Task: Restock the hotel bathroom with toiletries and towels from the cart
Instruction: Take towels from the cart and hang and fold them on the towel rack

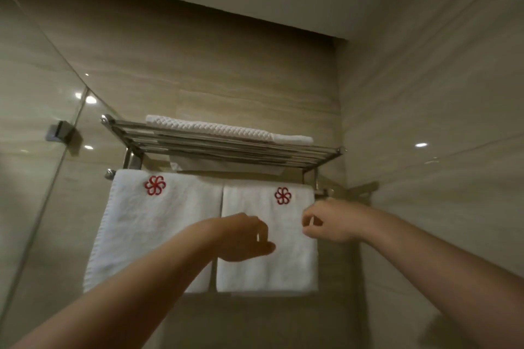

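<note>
Two white towels with red flower emblems hang side by side on the bar of a steel wall rack (326, 153). The left towel (147, 229) hangs free. My left hand (243, 236) is raised against the front of the right towel (272, 272), fingers curled down and pinching the cloth near its left half. My right hand (326, 224) is at that towel's right edge just below the bar, its curled fingers and thumb pinching the edge. A folded white waffle-weave towel (226, 130) lies on top of the rack.
A glass shower panel (34, 127) with a metal clamp (61, 132) stands on the left. Beige tiled walls meet in a corner right of the rack. A white cloth (226, 165) shows under the rack's bars.
</note>
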